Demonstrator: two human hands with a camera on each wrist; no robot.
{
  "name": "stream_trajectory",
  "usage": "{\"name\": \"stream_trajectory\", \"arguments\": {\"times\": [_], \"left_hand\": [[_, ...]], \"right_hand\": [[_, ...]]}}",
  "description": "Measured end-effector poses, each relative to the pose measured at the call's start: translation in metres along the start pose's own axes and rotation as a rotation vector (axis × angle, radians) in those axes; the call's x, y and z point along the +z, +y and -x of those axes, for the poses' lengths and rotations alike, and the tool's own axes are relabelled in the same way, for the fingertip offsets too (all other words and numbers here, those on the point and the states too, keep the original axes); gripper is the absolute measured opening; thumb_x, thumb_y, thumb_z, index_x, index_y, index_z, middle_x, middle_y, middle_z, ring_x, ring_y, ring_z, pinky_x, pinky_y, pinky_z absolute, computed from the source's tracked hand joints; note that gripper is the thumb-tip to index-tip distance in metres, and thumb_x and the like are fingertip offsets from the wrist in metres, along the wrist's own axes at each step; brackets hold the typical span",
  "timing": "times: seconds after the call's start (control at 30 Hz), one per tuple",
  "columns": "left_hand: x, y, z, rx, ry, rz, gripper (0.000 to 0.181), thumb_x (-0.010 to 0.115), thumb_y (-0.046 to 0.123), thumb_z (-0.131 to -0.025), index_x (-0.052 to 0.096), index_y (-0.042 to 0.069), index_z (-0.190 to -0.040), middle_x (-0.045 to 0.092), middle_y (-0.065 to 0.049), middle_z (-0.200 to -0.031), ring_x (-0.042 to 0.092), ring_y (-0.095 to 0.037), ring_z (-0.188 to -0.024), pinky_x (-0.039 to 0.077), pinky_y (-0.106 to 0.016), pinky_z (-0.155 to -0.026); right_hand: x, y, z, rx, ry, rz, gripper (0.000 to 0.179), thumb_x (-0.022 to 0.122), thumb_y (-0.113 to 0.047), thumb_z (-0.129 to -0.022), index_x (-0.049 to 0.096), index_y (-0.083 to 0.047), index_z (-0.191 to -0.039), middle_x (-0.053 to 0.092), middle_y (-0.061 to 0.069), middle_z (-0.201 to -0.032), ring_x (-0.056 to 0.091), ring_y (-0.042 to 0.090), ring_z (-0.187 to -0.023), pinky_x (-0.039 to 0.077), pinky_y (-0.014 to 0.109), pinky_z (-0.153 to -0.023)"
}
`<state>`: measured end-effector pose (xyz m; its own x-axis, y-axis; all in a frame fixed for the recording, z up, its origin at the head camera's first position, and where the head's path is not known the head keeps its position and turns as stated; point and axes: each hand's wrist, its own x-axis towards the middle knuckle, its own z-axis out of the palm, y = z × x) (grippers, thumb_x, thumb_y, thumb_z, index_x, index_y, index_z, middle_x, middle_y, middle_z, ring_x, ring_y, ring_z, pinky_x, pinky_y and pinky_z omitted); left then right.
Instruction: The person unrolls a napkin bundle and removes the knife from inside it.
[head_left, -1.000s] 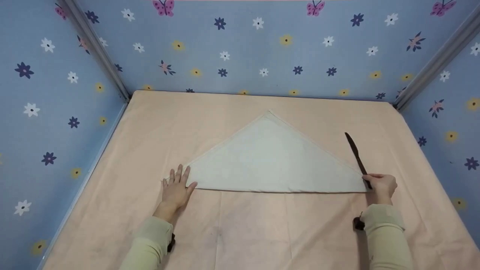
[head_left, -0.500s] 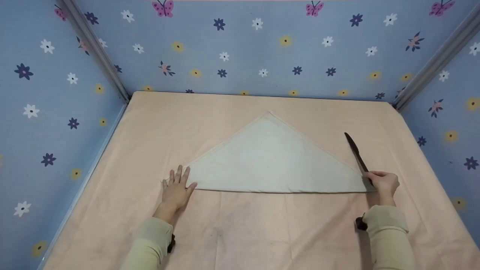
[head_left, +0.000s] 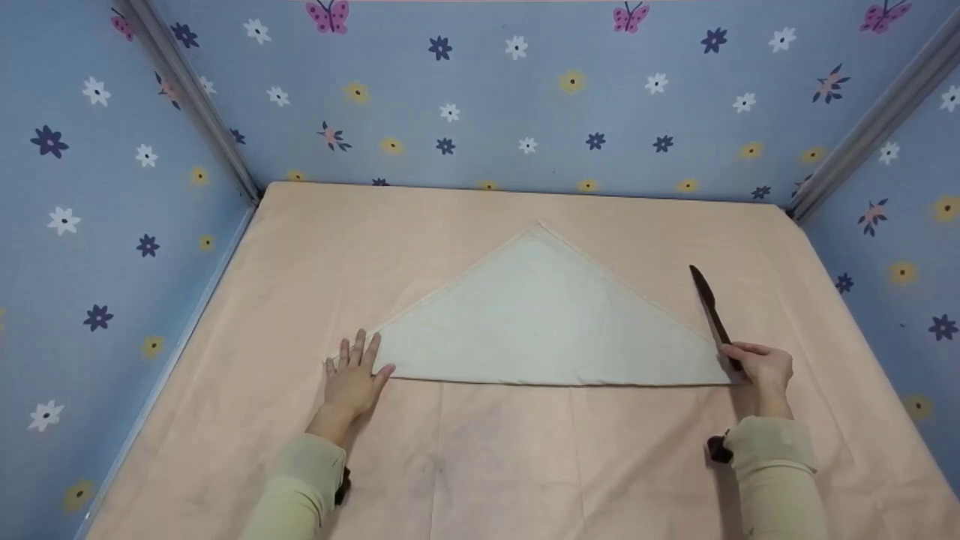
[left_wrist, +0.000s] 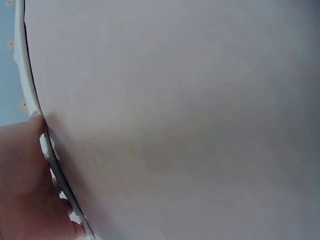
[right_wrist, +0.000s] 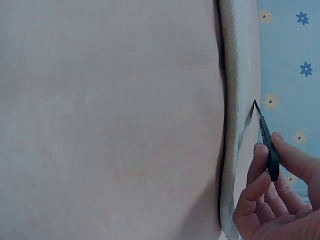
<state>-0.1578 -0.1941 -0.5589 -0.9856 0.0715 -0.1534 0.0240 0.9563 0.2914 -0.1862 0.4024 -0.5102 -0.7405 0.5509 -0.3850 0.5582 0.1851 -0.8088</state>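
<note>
A pale cloth (head_left: 540, 322), folded into a triangle, lies flat with its long folded edge toward the person and its peak pointing away. My left hand (head_left: 351, 382) rests with spread, straight fingers on the cloth's left corner and covers most of it. In the left wrist view the thumb (left_wrist: 36, 122) touches the folded edge. Over the right corner, my right hand (head_left: 759, 367) pinches a dark knife (head_left: 709, 300) by its handle end, blade pointing away and slightly left. The right wrist view shows the knife (right_wrist: 267, 142) between thumb and fingers, raised above the cloth.
A peach cover (head_left: 495, 465) spreads over the table under everything. Blue flowered panels (head_left: 480, 90) stand at the back and along both sides, with grey posts (head_left: 196, 105) at the corners. Each sleeve cuff has a dark wrist-worn device (head_left: 718, 448).
The right hand has shifted slightly, first right and then back left, with the knife still in its grip. The left hand and the cloth stay where they were.
</note>
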Motion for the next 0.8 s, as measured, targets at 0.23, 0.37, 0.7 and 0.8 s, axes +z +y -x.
{"name": "stream_trajectory", "arguments": {"times": [0.23,0.37,0.7,0.8], "left_hand": [[-0.001,0.0,0.002,0.005,0.006,-0.013,0.063,0.032,0.044,-0.094,0.015,0.007,-0.142,0.006,-0.02,-0.146,0.002,-0.042,-0.13,0.004,-0.064,-0.097],[-0.001,0.0,0.002,0.002,0.006,-0.024,0.064,0.031,0.045,-0.094,0.015,0.006,-0.142,0.006,-0.02,-0.146,0.003,-0.042,-0.13,0.004,-0.064,-0.098],[0.0,0.001,0.001,0.0,0.008,-0.022,0.065,0.031,0.046,-0.094,0.015,0.007,-0.142,0.005,-0.02,-0.146,0.002,-0.043,-0.13,0.004,-0.063,-0.098],[0.0,0.001,0.001,0.002,0.01,-0.019,0.064,0.032,0.046,-0.094,0.016,0.006,-0.142,0.006,-0.02,-0.146,0.002,-0.043,-0.13,0.004,-0.064,-0.097]], "right_hand": [[0.006,0.001,0.006,0.052,-0.117,-0.154,0.009,0.071,-0.008,-0.075,0.071,-0.017,-0.073,0.06,-0.011,-0.06,0.058,0.004,-0.059,0.049,0.021,-0.056],[0.01,0.001,0.008,0.029,-0.11,-0.124,0.016,0.069,-0.01,-0.077,0.07,-0.01,-0.092,0.061,-0.01,-0.06,0.058,0.006,-0.059,0.048,0.021,-0.053],[0.023,-0.012,0.015,0.044,-0.047,-0.195,0.018,0.07,-0.008,-0.076,0.071,-0.009,-0.094,0.059,-0.013,-0.063,0.058,0.004,-0.064,0.047,0.018,-0.055],[0.029,-0.015,0.014,0.046,-0.041,-0.186,0.026,0.07,-0.009,-0.076,0.068,-0.007,-0.102,0.06,-0.012,-0.066,0.057,0.003,-0.066,0.048,0.018,-0.057]]}}
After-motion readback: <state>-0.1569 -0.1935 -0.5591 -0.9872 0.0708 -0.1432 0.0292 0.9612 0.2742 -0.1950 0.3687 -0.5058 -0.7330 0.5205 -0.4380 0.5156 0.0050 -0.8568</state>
